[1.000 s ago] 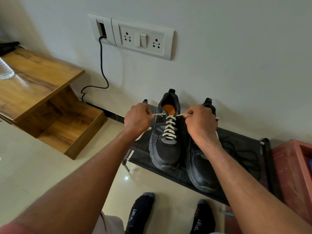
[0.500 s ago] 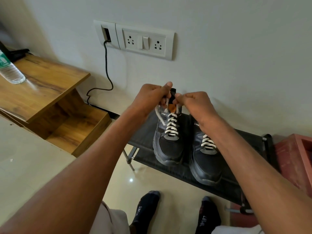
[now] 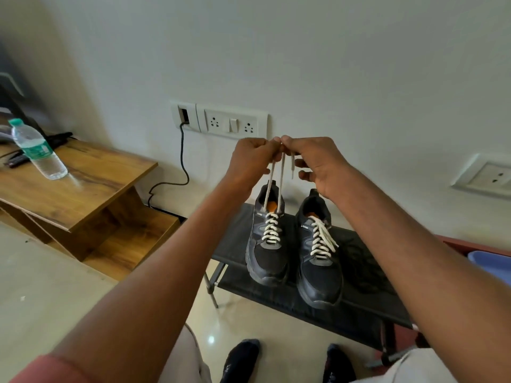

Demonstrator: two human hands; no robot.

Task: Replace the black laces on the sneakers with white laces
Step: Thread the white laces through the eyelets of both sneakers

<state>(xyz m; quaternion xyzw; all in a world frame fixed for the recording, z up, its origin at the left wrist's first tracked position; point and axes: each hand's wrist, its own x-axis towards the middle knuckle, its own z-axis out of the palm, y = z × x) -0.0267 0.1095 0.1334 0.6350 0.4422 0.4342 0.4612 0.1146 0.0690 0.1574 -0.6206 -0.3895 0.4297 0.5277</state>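
Rack (image 3: pixel 240 244) of black fabric carries the whole show, standing against the wall, two black sneakers side by side on its top shelf. Right sneaker (image 3: pixel 318 261), white lace (image 3: pixel 322 240) criss-crossed all the way up, ends lying loose over the tongue, looks finished bar any tying! Left sneaker (image 3: pixel 266 252), the second white lace (image 3: pixel 272 230) threaded through every eyelet I can see, and both its free ends rise straight up to the hands. Left hand (image 3: pixel 250 161) pinches one end, right hand (image 3: pixel 318 164) pinches the other, thumbs and fingertips clamped on the lace, hands touching above the shoe. Dark tangle on the shelf (image 3: pixel 359 261) beside the right sneaker, probably the removed black laces, though too murky to call. My read: threading done, only evening the ends and knotting remains.
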